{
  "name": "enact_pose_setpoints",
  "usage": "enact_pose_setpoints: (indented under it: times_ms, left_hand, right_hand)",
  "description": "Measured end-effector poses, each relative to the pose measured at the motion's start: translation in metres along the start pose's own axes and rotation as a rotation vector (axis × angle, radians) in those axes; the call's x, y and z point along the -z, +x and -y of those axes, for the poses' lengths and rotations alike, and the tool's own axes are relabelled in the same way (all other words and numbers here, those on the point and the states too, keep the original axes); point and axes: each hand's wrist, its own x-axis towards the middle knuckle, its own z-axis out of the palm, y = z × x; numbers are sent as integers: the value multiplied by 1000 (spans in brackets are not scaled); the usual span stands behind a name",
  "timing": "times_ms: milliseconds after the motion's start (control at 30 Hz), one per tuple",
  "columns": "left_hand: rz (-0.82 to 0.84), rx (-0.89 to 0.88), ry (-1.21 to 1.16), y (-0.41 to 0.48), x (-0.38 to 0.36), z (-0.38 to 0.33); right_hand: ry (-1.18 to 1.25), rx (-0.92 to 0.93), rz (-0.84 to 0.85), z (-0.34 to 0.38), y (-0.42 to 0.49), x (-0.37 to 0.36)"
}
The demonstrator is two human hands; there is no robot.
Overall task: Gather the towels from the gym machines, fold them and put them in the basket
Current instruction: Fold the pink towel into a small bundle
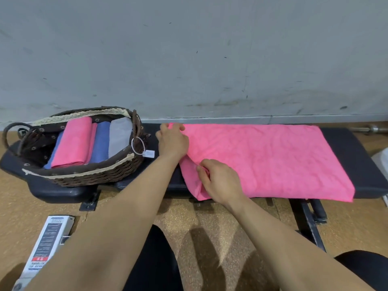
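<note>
A pink towel (268,156) lies spread lengthwise on a black padded gym bench (357,152). My left hand (173,140) pinches the towel's far left corner. My right hand (220,181) grips its near left corner, where the cloth hangs over the bench's front edge. A brown wicker basket (92,175) with a lace-trimmed liner stands on the bench's left end. It holds folded towels side by side: a pink one (73,141), a blue one (100,141) and a grey one (119,136).
A grey wall rises right behind the bench. A white tag (148,153) hangs on a ring from the basket's handle. A white labelled machine part (46,248) lies on the tan floor at lower left. My dark-clothed legs are at the bottom.
</note>
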Motion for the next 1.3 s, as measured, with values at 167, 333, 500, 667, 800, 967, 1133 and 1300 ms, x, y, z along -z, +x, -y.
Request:
enact_pose_setpoints:
  times_ms: [167, 333, 500, 667, 800, 967, 1133, 1300]
  left_hand:
    - [147, 78, 198, 42, -6, -1]
    - [83, 96, 278, 49, -8, 0]
    - [66, 53, 140, 43, -4, -9]
    - [172, 79, 193, 32, -2, -31]
    - [217, 17, 219, 19, 4, -53]
    - [115, -40, 6, 3, 11, -95]
    - [101, -123, -261, 0, 4, -140]
    - [221, -182, -279, -12, -19, -187]
  right_hand:
    - [-11, 0, 10, -24, 4, 6]
    - [3, -8, 54, -42, 3, 19]
    - [7, -28, 90, -57, -5, 33]
    - [19, -74, 86, -66, -19, 51]
    - [3, -114, 67, -76, -33, 68]
    - [6, -190, 26, -95, -56, 96]
    - [-65, -315, -49, -127, -79, 124]
    - [-153, -448, -106, -164, -99, 152]
